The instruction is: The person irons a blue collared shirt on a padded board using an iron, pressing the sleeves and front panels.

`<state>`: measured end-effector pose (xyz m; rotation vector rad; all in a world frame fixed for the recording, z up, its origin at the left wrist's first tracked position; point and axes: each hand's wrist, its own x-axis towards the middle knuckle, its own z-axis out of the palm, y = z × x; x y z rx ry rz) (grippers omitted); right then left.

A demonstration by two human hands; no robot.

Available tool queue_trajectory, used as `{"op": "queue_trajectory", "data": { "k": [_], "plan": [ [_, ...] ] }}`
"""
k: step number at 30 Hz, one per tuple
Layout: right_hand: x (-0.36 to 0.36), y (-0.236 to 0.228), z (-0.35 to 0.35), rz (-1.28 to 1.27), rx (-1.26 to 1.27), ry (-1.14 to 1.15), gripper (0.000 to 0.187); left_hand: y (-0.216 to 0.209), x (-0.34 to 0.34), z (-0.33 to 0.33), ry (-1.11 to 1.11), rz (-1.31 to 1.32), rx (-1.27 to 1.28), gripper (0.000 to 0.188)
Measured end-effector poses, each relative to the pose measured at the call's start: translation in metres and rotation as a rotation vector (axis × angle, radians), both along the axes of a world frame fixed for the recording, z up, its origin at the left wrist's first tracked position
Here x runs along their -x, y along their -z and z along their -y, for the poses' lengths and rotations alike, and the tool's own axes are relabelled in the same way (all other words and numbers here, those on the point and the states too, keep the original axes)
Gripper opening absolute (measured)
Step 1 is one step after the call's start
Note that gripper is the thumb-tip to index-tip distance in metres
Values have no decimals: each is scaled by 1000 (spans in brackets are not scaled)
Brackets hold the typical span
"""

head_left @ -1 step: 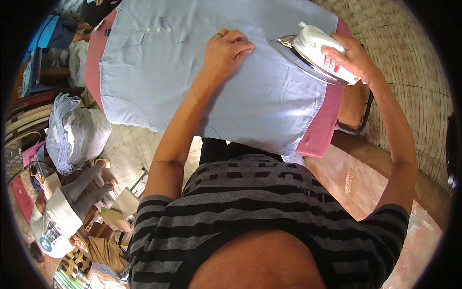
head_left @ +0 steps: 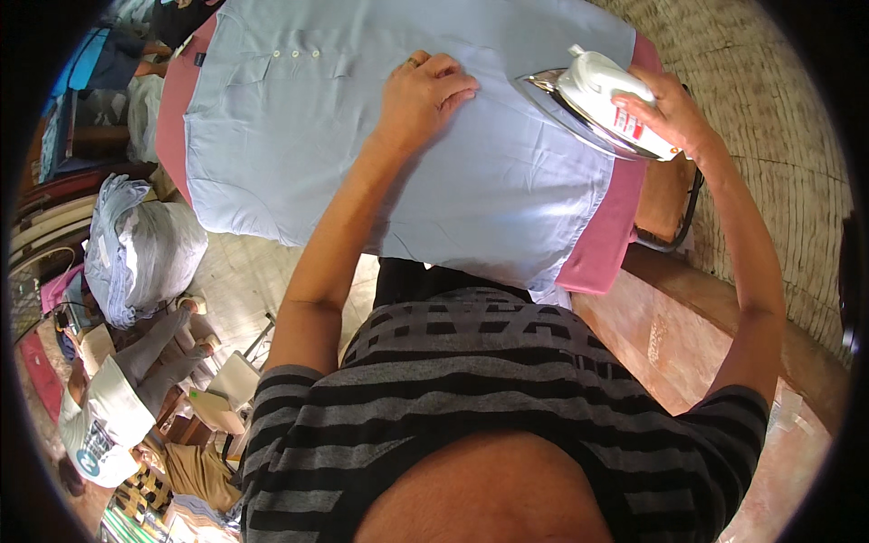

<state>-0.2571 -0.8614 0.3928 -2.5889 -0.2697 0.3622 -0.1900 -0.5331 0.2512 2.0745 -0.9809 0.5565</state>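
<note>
A light-blue shirt (head_left: pixel 299 145) with a short row of pale buttons lies spread over the pink-covered ironing board (head_left: pixel 597 258). My left hand (head_left: pixel 419 101) rests on the middle of the shirt, fingers curled and the thumb pressed to the forefinger, apparently pinching the cloth. On the right, my right hand (head_left: pixel 674 113) is wrapped around the handle of a white electric iron (head_left: pixel 588 86) with a shiny metal soleplate. The iron sits at the shirt's right part, its pointed tip toward my left hand. Part of the soleplate's underside is hidden.
Left of the board stands a large bundle of clothes in clear plastic (head_left: pixel 163 258). A person in a white top (head_left: pixel 104 416) sits at lower left, near a pale chair (head_left: pixel 231 385). Another person's arm and blue clothing (head_left: pixel 90 63) show at upper left. A brown ledge (head_left: pixel 688 285) runs along the right.
The iron and my right hand have shifted very slightly to the right. My left hand stays in the same place on the shirt.
</note>
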Motion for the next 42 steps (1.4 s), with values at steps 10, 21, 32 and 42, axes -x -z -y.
{"op": "queue_trajectory", "data": {
  "k": [10, 21, 32, 42],
  "plan": [
    [35, -3, 29, 47, -59, 3, 29, -7, -7, 7, 63, 197, -194, 11],
    [37, 1, 19, 52, -32, -26, 31, -3, -13, 21, 269, 169, -148, 12],
    [31, -2, -2, 49, 16, -68, 35, -11, -13, 13, 343, 169, -248, 13],
    [38, -1, 10, -9, -16, 90, 35, -5, -15, 21, 309, 124, -139, 10]
  ]
}}
